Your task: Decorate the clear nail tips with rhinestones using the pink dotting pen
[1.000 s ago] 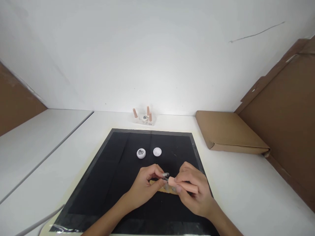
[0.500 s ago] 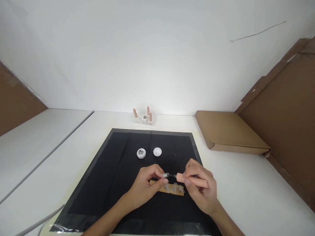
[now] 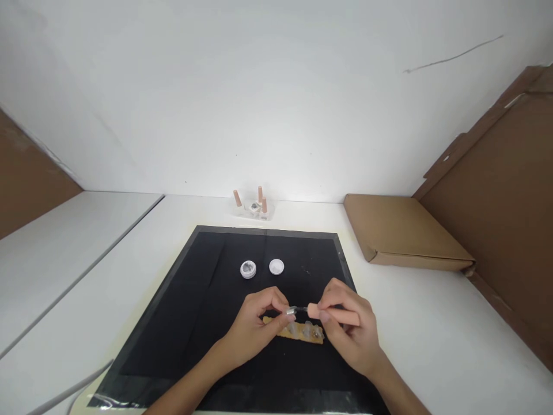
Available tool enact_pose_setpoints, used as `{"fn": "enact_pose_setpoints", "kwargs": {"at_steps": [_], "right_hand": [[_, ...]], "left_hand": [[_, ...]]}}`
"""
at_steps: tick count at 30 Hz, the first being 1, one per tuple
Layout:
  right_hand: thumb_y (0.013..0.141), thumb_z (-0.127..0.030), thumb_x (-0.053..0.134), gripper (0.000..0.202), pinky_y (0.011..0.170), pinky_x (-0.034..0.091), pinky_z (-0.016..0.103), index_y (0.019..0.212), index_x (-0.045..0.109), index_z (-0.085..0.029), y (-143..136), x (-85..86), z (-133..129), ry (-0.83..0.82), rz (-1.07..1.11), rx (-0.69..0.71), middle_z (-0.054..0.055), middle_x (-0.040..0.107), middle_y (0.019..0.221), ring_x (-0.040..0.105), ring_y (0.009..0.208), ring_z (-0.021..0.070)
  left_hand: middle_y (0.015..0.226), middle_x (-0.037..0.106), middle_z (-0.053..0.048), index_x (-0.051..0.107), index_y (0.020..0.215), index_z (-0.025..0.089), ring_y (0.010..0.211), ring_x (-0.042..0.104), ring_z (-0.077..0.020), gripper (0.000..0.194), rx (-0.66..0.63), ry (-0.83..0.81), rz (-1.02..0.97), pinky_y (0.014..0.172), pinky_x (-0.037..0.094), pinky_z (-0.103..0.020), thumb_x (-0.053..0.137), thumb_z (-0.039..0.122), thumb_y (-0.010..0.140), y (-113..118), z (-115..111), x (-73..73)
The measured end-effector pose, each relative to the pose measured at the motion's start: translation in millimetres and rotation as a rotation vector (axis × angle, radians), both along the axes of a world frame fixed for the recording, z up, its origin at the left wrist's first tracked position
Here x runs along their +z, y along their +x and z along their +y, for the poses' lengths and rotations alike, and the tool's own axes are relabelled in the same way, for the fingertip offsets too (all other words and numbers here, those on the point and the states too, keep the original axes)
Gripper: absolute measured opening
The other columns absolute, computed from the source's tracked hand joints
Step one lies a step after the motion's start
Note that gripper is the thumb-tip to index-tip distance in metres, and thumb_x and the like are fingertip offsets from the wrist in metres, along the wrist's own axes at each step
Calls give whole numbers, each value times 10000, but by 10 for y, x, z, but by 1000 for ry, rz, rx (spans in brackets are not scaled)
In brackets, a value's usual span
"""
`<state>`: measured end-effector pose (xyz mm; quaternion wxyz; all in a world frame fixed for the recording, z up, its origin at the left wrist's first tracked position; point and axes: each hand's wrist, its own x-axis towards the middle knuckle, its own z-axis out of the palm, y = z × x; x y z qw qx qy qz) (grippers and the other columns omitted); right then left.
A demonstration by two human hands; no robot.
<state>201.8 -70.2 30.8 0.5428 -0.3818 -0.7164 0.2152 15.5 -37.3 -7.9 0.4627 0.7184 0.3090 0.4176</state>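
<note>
Between finger and thumb, my left hand [image 3: 260, 319] pinches a small silvery nail tip [image 3: 291, 310]. My right hand [image 3: 349, 328] is closed around a peach-coloured brush handle [image 3: 334, 314], whose dark brush end points left and meets or nearly meets the nail tip. Below the fingers lies a yellowish strip [image 3: 309, 339] bearing several clear pieces; its left part is partly hidden by my left hand. An open white jar [image 3: 247, 269] with grey content stands on the black mat [image 3: 194, 300], and a round white lid [image 3: 276, 267] lies to its right.
At the back, a clear tray [image 3: 242, 214] holds bottles with peach caps and a small jar. A flat cardboard box [image 3: 406, 227] lies at the right on the white table [image 3: 173, 216]. Brown cardboard panels stand at both sides.
My right hand and the brush have shifted slightly left, closer to the nail tip. The nail tip is tilted a little differently in my left hand.
</note>
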Motion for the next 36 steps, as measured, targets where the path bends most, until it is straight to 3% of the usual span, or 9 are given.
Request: {"fn": "enact_pose_setpoints", "kwargs": {"at_steps": [2, 6, 11, 16, 21, 26, 32, 36], "right_hand": [[790, -97, 506, 117, 496, 361, 255, 748, 520, -205, 5, -2, 3, -7, 36, -26, -16, 478, 612, 456, 556, 131], [771, -102, 517, 103, 496, 351, 258, 747, 535, -201, 4, -3, 2, 9, -19, 85, -14, 486, 605, 445, 552, 131], [804, -113, 499, 109, 496, 355, 260, 746, 523, -202, 2, -27, -5, -27, 68, -22, -12, 471, 617, 449, 558, 134], [775, -113, 517, 96, 496, 366, 261, 760, 546, -204, -9, 6, 9, -11, -5, 126, -9, 511, 599, 458, 552, 139], [807, -123, 505, 121, 499, 377, 256, 718, 533, -200, 1, 0, 24, -63, 11, -53, -9, 520, 614, 477, 544, 131], [774, -113, 529, 97, 503, 389, 254, 733, 555, -197, -10, 53, 22, -42, -59, 110, -4, 555, 604, 487, 554, 137], [810, -131, 511, 116, 510, 396, 255, 722, 549, -196, -2, 45, 33, -84, -39, -63, -5, 549, 626, 498, 557, 132], [779, -126, 527, 102, 497, 402, 256, 712, 558, -196, -27, 62, 26, -60, -77, 86, 1, 570, 611, 508, 553, 139]], "left_hand": [[664, 560, -5, 523, 644, 147, 604, 522, -99, 188, 3, 10, 5, 569, 398, -210, 602, 187, 810, -5, -3, -4], [681, 564, -9, 537, 666, 146, 611, 527, -99, 164, -3, 52, 5, 572, 403, -208, 584, 174, 821, -5, 9, -4], [683, 576, -15, 546, 677, 148, 611, 546, -102, 147, 32, 144, 46, 576, 424, -210, 583, 155, 819, -10, 24, 9], [735, 598, -32, 544, 739, 163, 651, 583, -118, 99, 67, 324, 90, 592, 457, -220, 561, 94, 808, -4, 29, -11], [730, 589, -29, 526, 753, 175, 647, 583, -121, 118, 119, 440, 129, 579, 468, -223, 552, 75, 809, -4, 26, -34], [730, 590, -39, 526, 751, 169, 659, 589, -125, 143, 165, 591, 154, 584, 485, -217, 551, 35, 795, 9, 34, -11], [741, 607, -50, 542, 753, 171, 682, 592, -132, 131, 205, 668, 217, 596, 490, -225, 538, 54, 814, 2, 30, -29], [741, 622, -51, 540, 743, 178, 687, 596, -136, 144, 197, 716, 232, 604, 497, -235, 519, 65, 830, -10, 30, -34]]}}
